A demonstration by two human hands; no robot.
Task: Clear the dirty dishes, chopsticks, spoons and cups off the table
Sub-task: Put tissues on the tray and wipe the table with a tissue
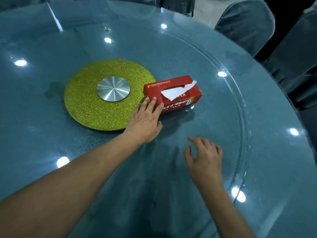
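Observation:
A red tissue box (178, 95) with a white tissue sticking out of its slot lies on the glass turntable (197, 54), beside the gold glitter disc (85, 100). My left hand (145, 119) reaches forward and its straight fingers rest on the box's near left corner. My right hand (204, 157) hovers over the glass nearer to me, fingers spread and holding nothing. No dishes, chopsticks, spoons or cups show in this view.
The round table (283, 160) has a teal cloth under the glass. A silver hub (113, 91) sits in the middle of the gold disc. Chairs in grey-blue covers (247, 23) stand at the far right edge. Ceiling lights reflect off the glass.

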